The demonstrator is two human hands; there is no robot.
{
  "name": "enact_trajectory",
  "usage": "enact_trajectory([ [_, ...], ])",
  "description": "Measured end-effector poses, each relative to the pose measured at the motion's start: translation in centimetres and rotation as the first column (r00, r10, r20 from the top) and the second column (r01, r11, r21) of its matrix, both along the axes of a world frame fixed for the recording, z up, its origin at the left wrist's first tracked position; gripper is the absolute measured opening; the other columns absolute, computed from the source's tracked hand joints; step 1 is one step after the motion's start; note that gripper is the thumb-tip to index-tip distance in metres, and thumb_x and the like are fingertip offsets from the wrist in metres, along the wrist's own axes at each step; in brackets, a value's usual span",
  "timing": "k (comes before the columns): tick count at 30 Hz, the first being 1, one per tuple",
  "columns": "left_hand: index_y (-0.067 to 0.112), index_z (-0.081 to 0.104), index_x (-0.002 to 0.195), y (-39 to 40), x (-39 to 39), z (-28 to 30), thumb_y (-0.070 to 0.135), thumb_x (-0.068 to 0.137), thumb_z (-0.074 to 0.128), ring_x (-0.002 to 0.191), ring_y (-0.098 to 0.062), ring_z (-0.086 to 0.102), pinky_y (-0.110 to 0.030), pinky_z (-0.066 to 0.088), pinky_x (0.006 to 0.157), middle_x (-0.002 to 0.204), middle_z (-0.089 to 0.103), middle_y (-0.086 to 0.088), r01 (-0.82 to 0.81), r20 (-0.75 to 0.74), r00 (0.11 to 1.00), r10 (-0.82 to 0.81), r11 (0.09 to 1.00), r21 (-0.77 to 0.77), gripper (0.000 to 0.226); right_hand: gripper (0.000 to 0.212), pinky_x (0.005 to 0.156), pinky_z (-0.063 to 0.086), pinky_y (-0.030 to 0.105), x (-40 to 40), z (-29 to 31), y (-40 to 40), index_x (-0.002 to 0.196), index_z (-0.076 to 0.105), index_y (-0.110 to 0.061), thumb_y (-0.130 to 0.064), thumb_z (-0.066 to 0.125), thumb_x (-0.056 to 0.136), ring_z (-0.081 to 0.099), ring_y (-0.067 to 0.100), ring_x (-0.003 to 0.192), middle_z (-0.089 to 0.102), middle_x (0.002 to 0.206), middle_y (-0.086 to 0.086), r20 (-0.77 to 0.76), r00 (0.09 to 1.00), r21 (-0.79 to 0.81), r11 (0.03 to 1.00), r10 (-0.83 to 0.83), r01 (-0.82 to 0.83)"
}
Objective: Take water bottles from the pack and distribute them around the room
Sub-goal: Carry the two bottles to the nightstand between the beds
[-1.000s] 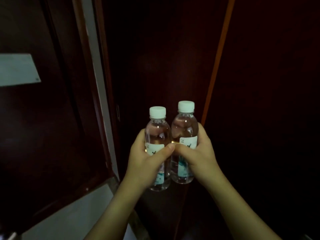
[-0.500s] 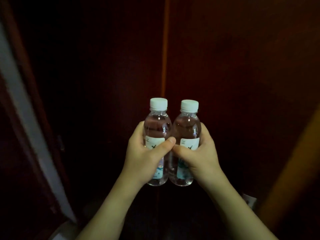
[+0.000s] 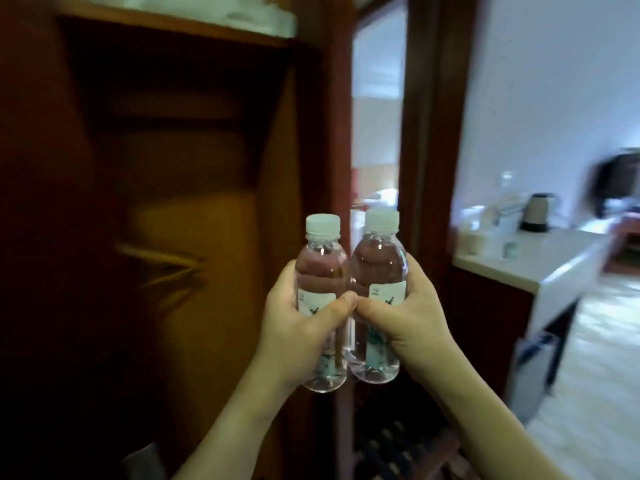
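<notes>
Left hand [image 3: 294, 327] grips one bottle [image 3: 320, 271], right hand [image 3: 405, 317] grips a second bottle [image 3: 379, 261]; two bottles, upright, side by side, thumbs touching. Behind: one wardrobe [image 3: 194, 188]; right, one counter [image 3: 540, 265] with one kettle [image 3: 536, 212].

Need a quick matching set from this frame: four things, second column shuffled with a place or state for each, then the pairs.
Things:
1. left bottle
2. right bottle
3. kettle
4. white counter

Places or states:
A. stands on the counter
B. gripped by the right hand
C. far right, beyond the doorframe
D. gripped by the left hand

Pairs: 1-D, 2-B, 3-A, 4-C
</notes>
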State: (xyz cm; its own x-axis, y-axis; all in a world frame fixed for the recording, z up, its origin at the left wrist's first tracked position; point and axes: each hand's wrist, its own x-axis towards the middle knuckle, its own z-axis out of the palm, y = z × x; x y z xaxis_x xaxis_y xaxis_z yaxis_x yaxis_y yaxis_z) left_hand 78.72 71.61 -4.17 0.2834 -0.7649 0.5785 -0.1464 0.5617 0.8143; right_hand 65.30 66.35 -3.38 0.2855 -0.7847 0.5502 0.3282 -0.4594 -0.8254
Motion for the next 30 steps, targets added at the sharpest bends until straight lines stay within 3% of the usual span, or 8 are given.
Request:
enact_trajectory([
  [3,0.014,0.064,0.109,-7.2,-9.5,-0.2,0.01,0.072,0.074,0.089,-0.021,0.075,-0.028,0.059,0.068,0.098,0.075,-0.009,0.149,0.008,0.989,-0.149,0.989,-0.018,0.038,0.053,0.07,0.058,0.032,-10.0,-0.6,-5.1,0.109,0.061,-0.011,0.001,0.083,0.062,0.073,0.019,0.082,0.075,0.093,0.008,-0.01,0.973,0.019,0.973,-0.232,0.232],
  [7,0.031,0.07,0.101,-13.2,-18.0,0.0,0.021,0.067,0.079,0.09,-0.022,0.075,-0.036,0.061,0.071,0.096,0.076,-0.005,0.308,0.009,0.951,-0.308,0.951,-0.036,0.037,0.05,0.071,0.06,0.032,-19.2,-0.5,-8.4,0.107,0.062,-0.013,0.01,0.082,0.067,0.074,0.02,0.084,0.075,0.094,0.009,-0.068,0.898,-0.024,0.901,-0.434,0.434],
  [12,0.048,0.068,0.094,-20.3,-26.9,0.1,0.037,0.06,0.079,0.095,-0.009,0.072,-0.026,0.059,0.075,0.1,0.075,0.009,0.43,0.115,0.898,-0.424,0.902,-0.031,0.038,0.053,0.065,0.054,0.018,-28.4,-0.6,-12.5,0.108,0.062,-0.017,0.008,0.083,0.066,0.071,0.007,0.079,0.074,0.094,-0.003,-0.104,0.772,-0.032,0.778,-0.627,0.627],
  [14,0.046,0.067,0.094,-23.5,-29.3,-0.3,0.037,0.058,0.081,0.095,-0.007,0.071,-0.024,0.058,0.075,0.099,0.074,0.012,0.47,0.133,0.875,-0.465,0.883,-0.011,0.04,0.053,0.063,0.052,0.013,-30.9,-1.0,-14.8,0.107,0.061,-0.016,0.01,0.082,0.066,0.07,0.002,0.077,0.072,0.093,-0.008,-0.122,0.727,-0.03,0.734,-0.676,0.678],
  [18,0.046,0.067,0.094,-30.8,-33.3,-1.4,0.043,0.055,0.079,0.091,-0.011,0.072,-0.036,0.061,0.075,0.096,0.073,0.01,0.54,0.095,0.836,-0.54,0.841,0.023,0.041,0.049,0.063,0.049,0.007,-34.5,-1.9,-19.9,0.102,0.06,-0.02,0.007,0.083,0.068,0.068,-0.004,0.078,0.071,0.086,-0.02,-0.146,0.634,-0.06,0.646,-0.76,0.761],
  [22,0.029,0.065,0.099,-39.0,-36.9,-2.2,0.016,0.07,0.084,0.08,-0.011,0.073,-0.028,0.06,0.064,0.088,0.075,0.005,0.617,0.065,0.785,-0.616,0.787,0.008,0.037,0.05,0.06,0.048,0.005,-37.3,-2.1,-26.3,0.1,0.056,-0.029,-0.001,0.084,0.069,0.065,-0.01,0.08,0.067,0.086,-0.016,-0.199,0.537,-0.058,0.557,-0.82,0.829],
  [24,0.02,0.064,0.102,-42.8,-39.0,-1.8,0.005,0.075,0.081,0.075,-0.007,0.073,-0.023,0.058,0.062,0.087,0.075,0.009,0.664,0.062,0.746,-0.663,0.747,-0.001,0.035,0.05,0.063,0.05,0.007,-38.8,-1.7,-29.4,0.102,0.055,-0.033,-0.016,0.084,0.065,0.064,-0.008,0.084,0.064,0.095,-0.014,-0.235,0.478,-0.058,0.503,-0.846,0.863],
  [30,0.014,0.065,0.109,-51.4,-46.9,0.1,0.042,0.063,0.074,0.079,-0.007,0.073,-0.022,0.059,0.065,0.092,0.075,0.014,0.773,0.108,0.634,-0.766,0.632,-0.057,0.054,0.047,0.067,0.043,-0.002,-45.7,-0.2,-36.0,0.106,0.053,-0.037,-0.016,0.082,0.075,0.059,-0.016,0.091,0.061,0.104,-0.021,-0.27,0.302,-0.128,0.345,-0.914,0.93],
])
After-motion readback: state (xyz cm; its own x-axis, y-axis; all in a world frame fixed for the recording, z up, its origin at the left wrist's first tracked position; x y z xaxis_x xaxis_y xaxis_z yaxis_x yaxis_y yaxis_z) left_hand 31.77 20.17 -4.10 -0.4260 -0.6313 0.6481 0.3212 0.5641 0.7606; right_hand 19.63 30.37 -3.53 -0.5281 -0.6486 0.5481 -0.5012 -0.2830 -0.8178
